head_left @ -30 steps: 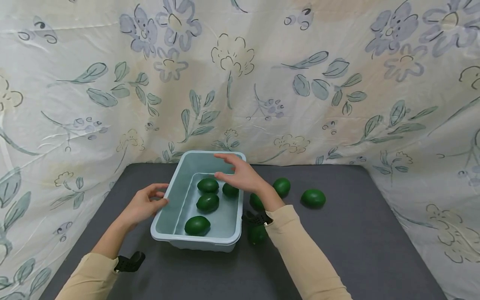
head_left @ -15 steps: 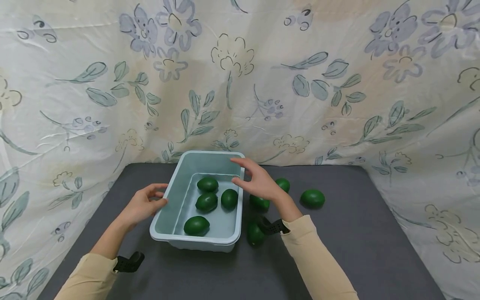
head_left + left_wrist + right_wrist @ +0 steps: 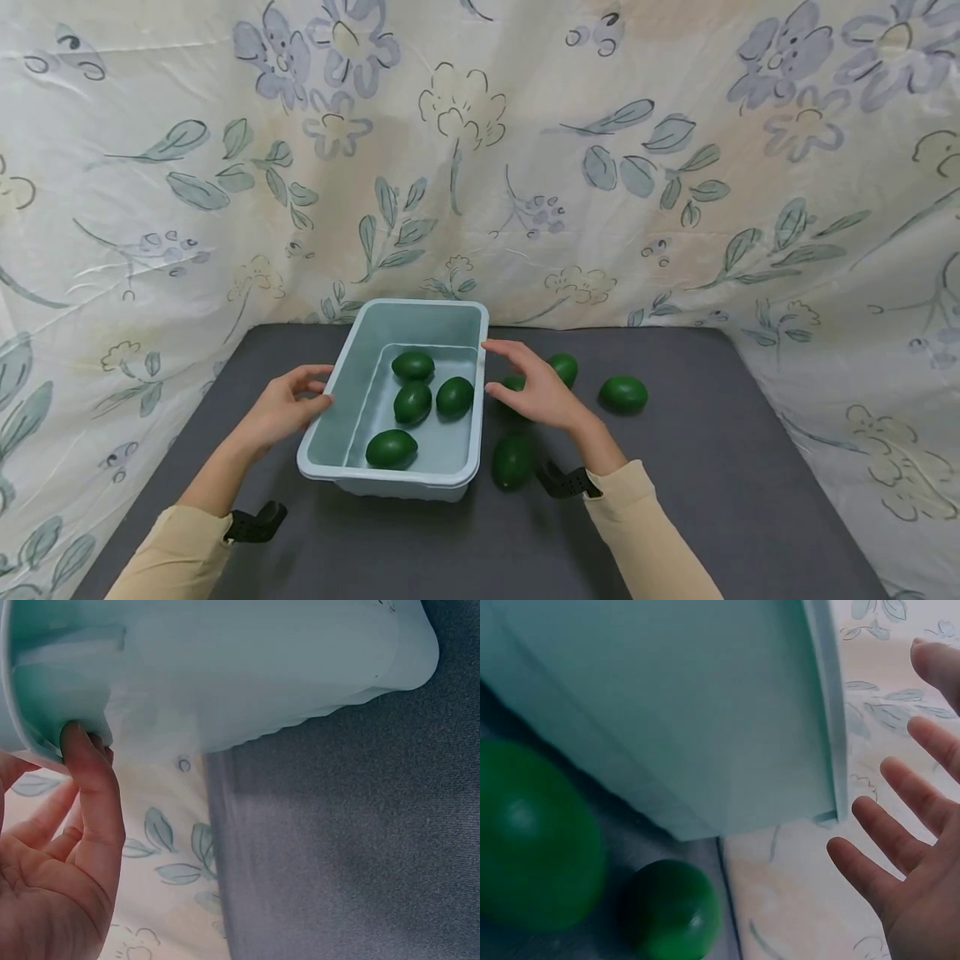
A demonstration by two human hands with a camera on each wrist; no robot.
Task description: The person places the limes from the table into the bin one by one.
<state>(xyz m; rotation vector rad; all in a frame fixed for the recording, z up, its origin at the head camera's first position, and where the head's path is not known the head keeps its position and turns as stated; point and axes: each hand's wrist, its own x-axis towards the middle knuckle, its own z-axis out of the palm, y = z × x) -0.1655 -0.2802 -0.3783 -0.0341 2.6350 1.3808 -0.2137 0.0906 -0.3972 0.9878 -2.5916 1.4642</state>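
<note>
A light-blue plastic bin [image 3: 390,477] stands on the grey table [image 3: 697,483] with several dark green oval fruits [image 3: 412,402] inside. My left hand [image 3: 288,408] rests against the bin's left rim. In the left wrist view one fingertip of the left hand [image 3: 67,847] presses the rim of the bin [image 3: 262,667] while the other fingers stay loose. My right hand [image 3: 536,387] hovers open with spread fingers just right of the bin, above a partly hidden fruit [image 3: 513,382]. The right wrist view shows the spread right hand [image 3: 907,862] beside the bin wall [image 3: 705,712], holding nothing.
Three more green fruits lie loose on the table right of the bin: one near the front [image 3: 512,461], one behind the hand [image 3: 564,368], one farther right [image 3: 623,393]. Floral cloth [image 3: 675,167] walls the table at the back and sides.
My right hand has drawn back from above the bin, moving right and down to the table beside it. One more fruit now shows uncovered inside. The left hand has stayed put.
</note>
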